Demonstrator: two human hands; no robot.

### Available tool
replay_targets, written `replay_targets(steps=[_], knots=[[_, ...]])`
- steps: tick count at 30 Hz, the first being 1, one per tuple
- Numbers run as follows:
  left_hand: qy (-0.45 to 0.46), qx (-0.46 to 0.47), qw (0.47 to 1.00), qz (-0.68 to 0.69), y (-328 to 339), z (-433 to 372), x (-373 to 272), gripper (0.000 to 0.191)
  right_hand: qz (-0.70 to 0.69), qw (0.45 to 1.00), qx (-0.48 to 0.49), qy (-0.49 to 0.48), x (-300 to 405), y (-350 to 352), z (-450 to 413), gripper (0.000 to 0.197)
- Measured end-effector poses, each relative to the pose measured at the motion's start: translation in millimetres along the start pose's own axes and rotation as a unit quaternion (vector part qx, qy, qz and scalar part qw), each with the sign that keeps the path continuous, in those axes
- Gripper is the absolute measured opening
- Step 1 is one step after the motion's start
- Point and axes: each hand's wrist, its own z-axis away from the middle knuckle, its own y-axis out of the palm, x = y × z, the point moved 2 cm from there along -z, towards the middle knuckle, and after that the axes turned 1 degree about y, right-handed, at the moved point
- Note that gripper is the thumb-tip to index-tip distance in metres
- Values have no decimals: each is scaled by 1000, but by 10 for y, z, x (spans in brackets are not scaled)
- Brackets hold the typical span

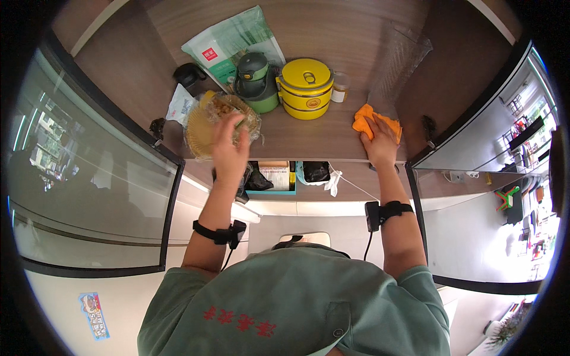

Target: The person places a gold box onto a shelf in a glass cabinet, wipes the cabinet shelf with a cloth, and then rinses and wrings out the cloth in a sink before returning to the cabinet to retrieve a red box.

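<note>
My left hand (229,147) is over a clear plastic bag with a ribbed yellow container (202,131) on the left of the cabinet shelf (294,138). Its thumb and fingers are apart; whether they touch the bag is hard to tell through the blur. On the right, my right hand (382,140) presses a crumpled orange cloth (365,120) onto the shelf. Between the hands stand a green jug-like bottle with a dark lid (262,100), a yellow stacked lunch box (307,100) with its lid on, and a small jar (340,91).
Behind lean a green-and-white pouch (236,35) and a clear plastic sleeve (396,62). A black cup (189,74) and white packet (181,106) sit left. Glass doors, left (102,178) and right (485,120), stand swung out. Below, a lower shelf holds a blue box (271,192).
</note>
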Motion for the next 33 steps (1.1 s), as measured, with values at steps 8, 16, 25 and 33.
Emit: replay_targets(steps=[8, 16, 25, 33], knots=[[-172, 197, 948, -181, -193, 115, 666, 30, -5, 1000, -11, -8, 13, 37, -4, 52], [-74, 28, 987, -141, -516, 420, 679, 21, 1, 1000, 3, 5, -1, 43, -12, 53], [-466, 191, 858, 98, -407, 1206, 909, 49, -11, 1000, -15, -4, 67, -52, -9, 51], [-557, 212, 738, 317, -40, 1295, 795, 42, -4, 999, -39, -28, 11, 39, -16, 49]])
